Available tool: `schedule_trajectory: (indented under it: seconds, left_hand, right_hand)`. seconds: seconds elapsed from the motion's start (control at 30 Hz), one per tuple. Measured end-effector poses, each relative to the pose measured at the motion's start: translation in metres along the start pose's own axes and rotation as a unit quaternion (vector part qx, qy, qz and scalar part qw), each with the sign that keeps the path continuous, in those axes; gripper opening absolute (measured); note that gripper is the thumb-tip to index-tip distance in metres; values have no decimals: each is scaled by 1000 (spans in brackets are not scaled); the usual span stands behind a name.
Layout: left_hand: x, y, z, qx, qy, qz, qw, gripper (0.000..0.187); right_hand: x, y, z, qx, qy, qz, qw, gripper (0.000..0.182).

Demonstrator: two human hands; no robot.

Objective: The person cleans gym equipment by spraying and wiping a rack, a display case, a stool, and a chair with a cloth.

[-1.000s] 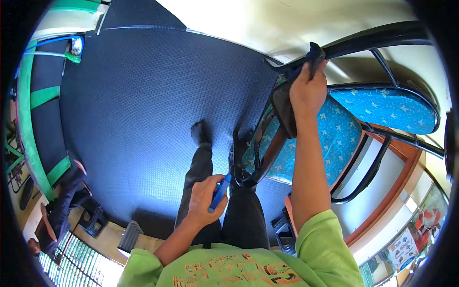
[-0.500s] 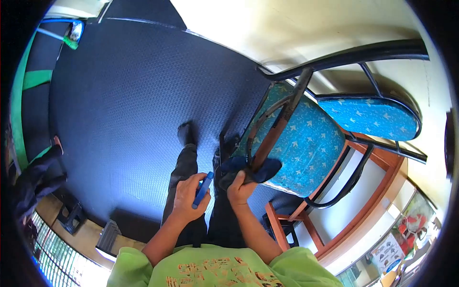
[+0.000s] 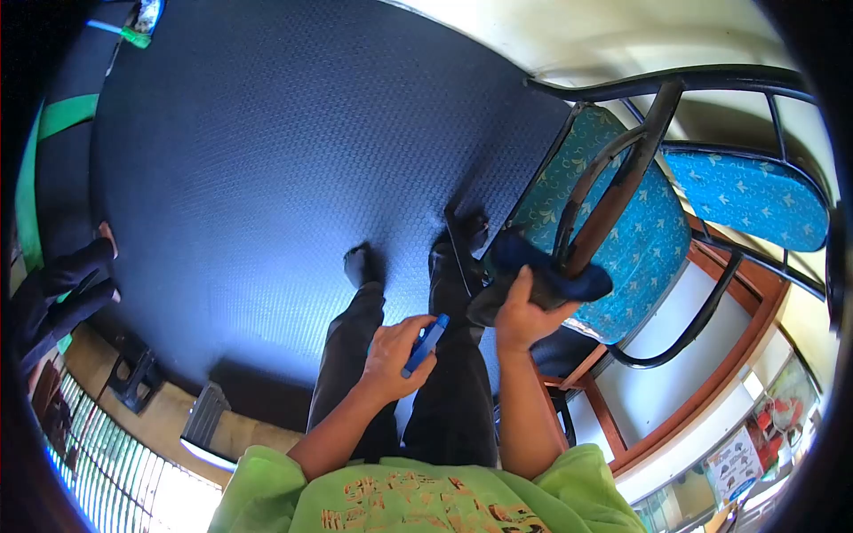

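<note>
My left hand is closed round a small blue object, shaped like a short stick or bottle, above my legs. Dark blue cloth is bunched in my right hand, the thumb on top. That cloth lies against the lower end of a worn brown and black metal bar, part of a chair frame. Behind the bar is the chair's blue patterned seat. Part of the bar's end is hidden by the cloth.
A blue patterned backrest stands at the right by the wall. Wooden framing is at lower right. Another person's legs show at the left on the dark floor. A black stool is at lower left.
The view has shifted. My right hand and the cloth have moved right and slightly up with the bar's end, farther from my left hand, which still holds the blue object.
</note>
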State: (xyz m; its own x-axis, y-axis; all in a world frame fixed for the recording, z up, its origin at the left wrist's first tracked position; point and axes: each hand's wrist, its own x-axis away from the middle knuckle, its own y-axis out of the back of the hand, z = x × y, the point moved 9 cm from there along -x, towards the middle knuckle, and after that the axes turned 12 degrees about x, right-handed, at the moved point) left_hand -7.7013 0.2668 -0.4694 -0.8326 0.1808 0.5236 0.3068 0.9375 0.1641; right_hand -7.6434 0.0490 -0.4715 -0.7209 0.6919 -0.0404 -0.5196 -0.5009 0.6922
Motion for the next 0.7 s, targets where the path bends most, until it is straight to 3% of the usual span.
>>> schedule_trajectory:
  seconds: [0.13, 0.2, 0.23, 0.27, 0.3, 0.37, 0.43, 0.5, 0.53, 0.57, 0.63, 0.7]
  left_hand:
    - [5, 8, 44, 38, 47, 13, 998, 46]
    - [4, 18, 65, 58, 51, 6, 997, 45]
    - [2, 15, 82, 69, 51, 3, 996, 46]
    - [-1, 12, 99, 79, 50, 0, 996, 46]
    - [-3, 10, 115, 89, 49, -2, 995, 46]
    - [-16, -1, 141, 100, 23, 9, 995, 48]
    - [-31, -13, 165, 113, 6, 28, 993, 51]
    - [-48, -12, 160, 83, -81, 9, 993, 51]
    - [-56, -12, 159, 70, -107, 8, 992, 51]
    - [-65, -12, 158, 58, -132, 7, 990, 52]
    - [-70, -20, 150, -13, -142, 60, 988, 54]
    - [-68, -19, 147, -71, -143, 66, 985, 56]
  right_hand:
    - [80, -42, -114, -6, -14, 17, 1000, 50]
    - [90, -64, -140, 192, -6, 63, 979, 37]
    - [92, -66, -149, 207, 2, 68, 976, 37]
    - [93, -65, -118, 318, 152, -8, 936, 30]
    - [100, -76, -113, 420, 262, -10, 869, 29]
    - [125, -94, -111, 590, 467, -109, 649, 29]
    - [131, -91, -110, 498, 528, -164, 668, 26]
    - [135, -92, -119, 340, 530, -193, 753, 22]
    - [115, -86, -152, 294, 409, -149, 851, 22]
    - [105, -87, -184, 240, 316, -118, 910, 23]
    - [105, -106, -238, 146, 202, -56, 967, 24]
    - [124, -148, -287, 123, 170, 11, 978, 24]
